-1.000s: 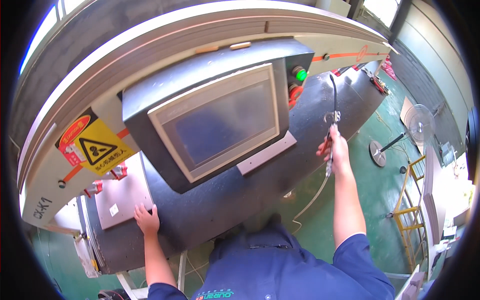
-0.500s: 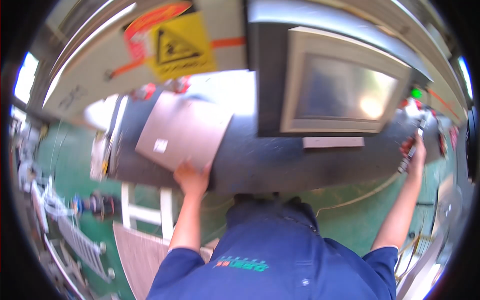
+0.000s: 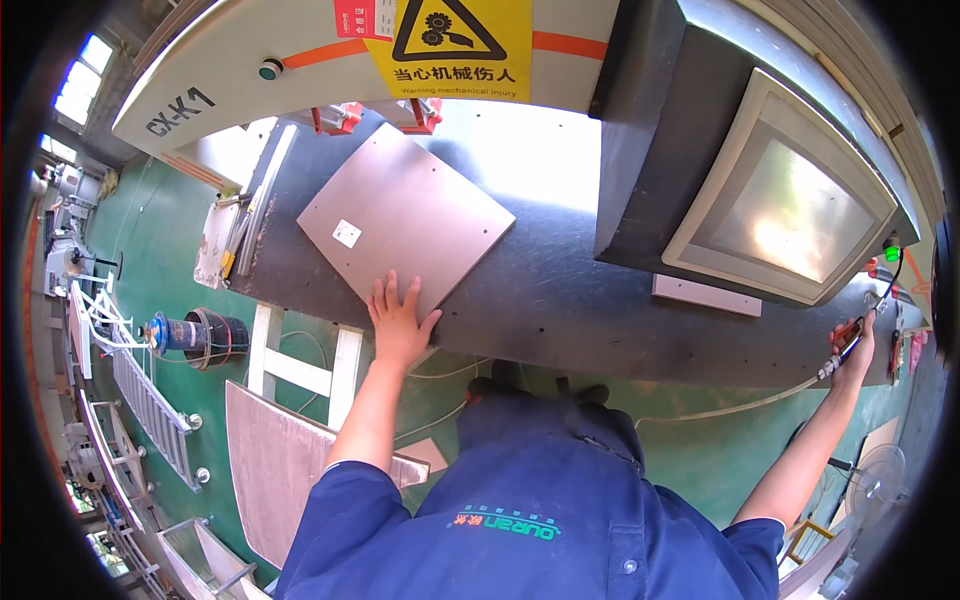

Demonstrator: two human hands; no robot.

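Observation:
A pinkish-grey flat panel [image 3: 430, 215] with a small white label lies at an angle on the dark worktable [image 3: 520, 320]. My left hand [image 3: 400, 322] rests on its near corner, fingers spread and stretched out over the surface. At the right end of the table, my right hand [image 3: 855, 350] is closed around an air blow gun [image 3: 847, 338], held just above the front edge. A pale hose [image 3: 735, 402] runs from the gun down to the left. My fingers and palm cover part of the gun's body.
A control screen [image 3: 790, 210] in a dark housing overhangs the table. Beneath it lies a narrow pinkish strip [image 3: 706, 295]. Red clamp-like parts [image 3: 338, 118] sit behind the panel. A white frame [image 3: 300, 370] and a wood-look board [image 3: 275, 470] stand at the front left.
The view has swung and sharpened, so the table and screen appear tilted differently. My left hand stays on the panel with its fingers wider apart. My right hand still holds the blow gun.

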